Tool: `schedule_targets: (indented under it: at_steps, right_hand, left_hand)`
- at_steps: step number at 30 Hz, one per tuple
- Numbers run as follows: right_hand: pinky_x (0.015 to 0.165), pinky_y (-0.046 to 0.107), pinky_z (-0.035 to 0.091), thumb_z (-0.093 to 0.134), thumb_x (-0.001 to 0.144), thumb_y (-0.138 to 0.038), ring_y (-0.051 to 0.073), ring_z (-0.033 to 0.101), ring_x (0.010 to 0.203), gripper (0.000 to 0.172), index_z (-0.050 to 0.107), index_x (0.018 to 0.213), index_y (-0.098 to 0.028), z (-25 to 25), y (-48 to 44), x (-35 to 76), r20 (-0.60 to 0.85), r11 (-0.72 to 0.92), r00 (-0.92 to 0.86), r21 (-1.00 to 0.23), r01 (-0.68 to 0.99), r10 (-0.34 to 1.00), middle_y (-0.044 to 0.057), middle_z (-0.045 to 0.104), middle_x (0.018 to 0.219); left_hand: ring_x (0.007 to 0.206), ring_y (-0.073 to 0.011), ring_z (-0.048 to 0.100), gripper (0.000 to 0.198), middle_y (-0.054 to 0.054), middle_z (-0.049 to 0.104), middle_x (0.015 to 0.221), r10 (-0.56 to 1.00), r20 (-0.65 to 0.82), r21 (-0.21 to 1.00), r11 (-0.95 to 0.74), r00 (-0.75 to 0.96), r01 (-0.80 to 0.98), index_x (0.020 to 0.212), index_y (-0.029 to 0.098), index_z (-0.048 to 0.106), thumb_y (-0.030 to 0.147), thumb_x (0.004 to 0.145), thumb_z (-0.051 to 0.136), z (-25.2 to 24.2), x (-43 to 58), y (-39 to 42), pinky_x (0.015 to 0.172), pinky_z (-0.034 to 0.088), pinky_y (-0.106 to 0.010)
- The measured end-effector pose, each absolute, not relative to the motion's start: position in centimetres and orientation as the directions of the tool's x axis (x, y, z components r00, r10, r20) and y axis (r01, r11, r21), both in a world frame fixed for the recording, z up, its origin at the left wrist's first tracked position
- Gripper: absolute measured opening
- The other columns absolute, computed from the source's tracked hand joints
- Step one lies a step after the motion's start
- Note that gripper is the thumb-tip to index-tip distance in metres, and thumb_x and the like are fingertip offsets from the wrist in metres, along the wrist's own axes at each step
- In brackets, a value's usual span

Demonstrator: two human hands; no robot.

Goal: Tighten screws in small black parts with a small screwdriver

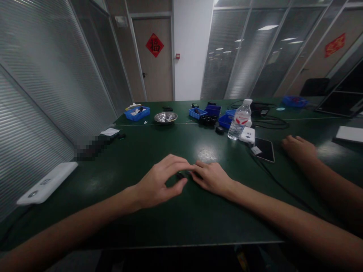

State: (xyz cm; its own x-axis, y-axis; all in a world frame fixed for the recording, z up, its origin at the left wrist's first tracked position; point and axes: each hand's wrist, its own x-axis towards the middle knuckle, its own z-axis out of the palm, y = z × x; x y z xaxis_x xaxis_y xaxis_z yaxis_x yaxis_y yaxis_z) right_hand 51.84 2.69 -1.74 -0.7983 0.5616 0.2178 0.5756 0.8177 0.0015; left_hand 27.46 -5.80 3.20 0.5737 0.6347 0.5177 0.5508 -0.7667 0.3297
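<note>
On green table, left hand pinching half-hidden dark part, right hand grip unclear

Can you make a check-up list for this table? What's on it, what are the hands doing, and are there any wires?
Surface: dark green table, shiny, no spills seen.
Job's things: small dark part between both hands.
Clutter: bottle, phone, white box, metal bowl, blue bins, white device at the left edge.
Fingers: left hand curled over the part; right hand flat, tips at it; grip cannot be told. Another person's hand rests at right.
Cables: black cable runs from the phone; more wires behind the bottle.
Surroundings: glass walls, door with red sign.
</note>
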Motion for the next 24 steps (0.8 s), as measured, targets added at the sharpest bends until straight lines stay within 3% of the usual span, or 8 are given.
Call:
schedule_targets:
  at_steps: [5,15,21,24]
  right_hand:
    - [0.056,0.028,0.024,0.04,0.105,-0.035,0.01,0.049,0.062,0.026,0.06,0.103,-0.019,-1.6,2.7,51.8,0.21,0.817,-0.799,-0.002,0.576,0.564,0.004,0.062,0.096]
    - [0.056,0.028,0.024,0.041,0.104,-0.035,0.01,0.049,0.062,0.026,0.06,0.1,-0.018,-1.4,2.7,51.8,0.204,0.816,-0.798,-0.007,0.577,0.566,0.004,0.062,0.095]
    - [0.055,0.028,0.023,0.041,0.104,-0.036,0.01,0.047,0.06,0.026,0.06,0.101,-0.018,-1.3,2.7,51.9,0.201,0.811,-0.795,0.003,0.585,0.573,0.004,0.061,0.094]
    - [0.056,0.028,0.023,0.041,0.104,-0.037,0.01,0.047,0.061,0.027,0.06,0.1,-0.019,-1.5,2.8,51.9,0.2,0.809,-0.793,0.002,0.588,0.576,0.003,0.061,0.094]
  left_hand:
    - [0.128,-0.0264,0.052,0.034,-0.01,0.058,0.138,0.694,0.407,0.271,-0.713,0.594,0.647,0.132,0.025,0.061,0.023,0.099,0.057,0.8,26.4,-4.5,0.106,0.048,-0.048]
    - [0.129,-0.0277,0.051,0.028,-0.008,0.057,0.14,0.728,0.31,0.278,-0.685,0.612,0.674,0.125,0.025,0.064,0.025,0.098,0.059,-0.7,26.2,-4.0,0.107,0.045,-0.05]
    - [0.124,-0.025,0.054,0.014,-0.007,0.062,0.128,0.784,0.3,0.435,-0.619,0.543,0.654,0.105,0.023,0.069,0.027,0.092,0.068,-0.4,24.8,-3.4,0.104,0.047,-0.045]
    - [0.116,-0.0228,0.059,0.02,-0.007,0.066,0.121,0.799,0.263,0.522,-0.589,0.54,0.617,0.112,0.024,0.068,0.028,0.093,0.067,-0.7,24.3,-3.3,0.1,0.05,-0.041]
